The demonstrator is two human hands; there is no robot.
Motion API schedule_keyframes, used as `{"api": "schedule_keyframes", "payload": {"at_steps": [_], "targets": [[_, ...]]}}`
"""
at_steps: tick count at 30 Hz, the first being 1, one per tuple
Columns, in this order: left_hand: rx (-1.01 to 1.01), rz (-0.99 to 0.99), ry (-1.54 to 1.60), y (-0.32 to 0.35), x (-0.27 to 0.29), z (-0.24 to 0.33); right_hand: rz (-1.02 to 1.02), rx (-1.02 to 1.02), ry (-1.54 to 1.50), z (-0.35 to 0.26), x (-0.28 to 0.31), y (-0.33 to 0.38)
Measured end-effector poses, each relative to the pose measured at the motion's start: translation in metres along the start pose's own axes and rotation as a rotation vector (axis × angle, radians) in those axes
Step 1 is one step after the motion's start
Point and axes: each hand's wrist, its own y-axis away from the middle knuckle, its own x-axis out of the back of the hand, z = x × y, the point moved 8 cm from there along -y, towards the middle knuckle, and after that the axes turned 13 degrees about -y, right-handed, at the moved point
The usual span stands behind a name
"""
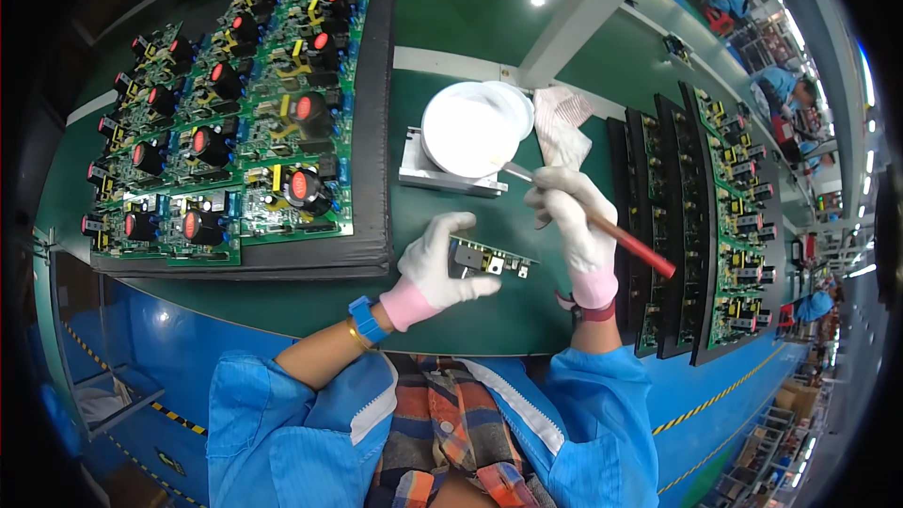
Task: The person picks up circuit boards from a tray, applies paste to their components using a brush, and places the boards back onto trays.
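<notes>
My right hand (576,216), in a white glove with a pink cuff, grips a brush (632,246) with a red handle and metal neck. The brush's far end is over the rim of a round white tub (461,127); its tip is hard to make out against the white. My left hand (435,268), gloved the same way, spreads thumb and fingers around the left end of a small circuit board (494,259) with black and yellow parts. A gap shows between the fingertips and the board's upper edge. The tub sits tilted on a metal holder (451,181).
On the left, a black foam tray (367,198) carries rows of green circuit boards (216,150). Several board-filled trays (701,226) stand on edge at right. A crumpled cloth (562,127) lies behind my right hand. A metal post (593,14) rises behind it. Other people work far right.
</notes>
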Motion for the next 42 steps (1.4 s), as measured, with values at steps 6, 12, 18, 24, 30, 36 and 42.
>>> {"api": "schedule_keyframes", "payload": {"at_steps": [6,12,18,24,30,36,42], "targets": [[-0.084,-0.157,0.091,-0.004,0.003,-0.002,-0.021,-0.094,0.175,0.0,-0.016,-0.036],[-0.153,-0.15,0.06,-0.004,0.003,0.0,-0.182,-0.029,0.344,-0.003,-0.026,-0.051],[-0.165,-0.144,0.089,-0.005,0.004,0.002,-0.264,-0.056,0.45,-0.004,-0.027,-0.061],[-0.039,-0.211,0.137,-0.002,-0.002,-0.011,-0.008,-0.076,-0.008,-0.003,-0.008,-0.053],[-0.003,-0.029,0.107,-0.004,0.004,-0.018,-0.174,0.088,-0.237,0.01,0.012,0.01],[-0.016,-0.041,0.074,-0.004,0.005,-0.017,-0.095,-0.083,0.039,0.032,0.026,0.044],[-0.018,-0.038,0.063,-0.003,0.005,-0.017,-0.236,0.042,0.254,0.023,0.005,0.034]]}}
